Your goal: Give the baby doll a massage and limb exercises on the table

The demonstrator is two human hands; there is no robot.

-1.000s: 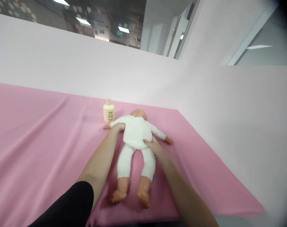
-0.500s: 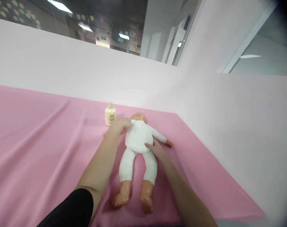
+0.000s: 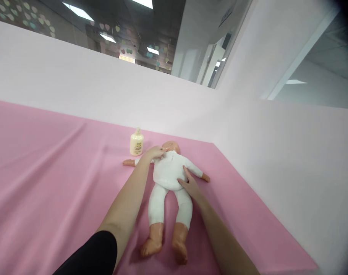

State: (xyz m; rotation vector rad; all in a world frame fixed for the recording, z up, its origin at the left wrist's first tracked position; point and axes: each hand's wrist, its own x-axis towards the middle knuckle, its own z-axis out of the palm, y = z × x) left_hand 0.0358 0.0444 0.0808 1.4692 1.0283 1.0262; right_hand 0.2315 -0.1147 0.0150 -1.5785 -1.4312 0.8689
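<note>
A black sleeve is showing at the bottom edge, on the person's left arm. Beyond it, a baby doll in a white suit is lying flat on its back on the pink cloth covering the bench, bare feet pointing toward the person and head pointing away. The right hand is resting open on the doll's lower belly at the hip, fingers spread flat, its grip closing on nothing. Farther along, the left hand is touching the doll's upper chest near the neck (fingers bent loosely, though whether they are pinching the fabric cannot be told). Just past the doll's outstretched arm, a cream bottle is standing upright, near the pale wall behind.
</note>
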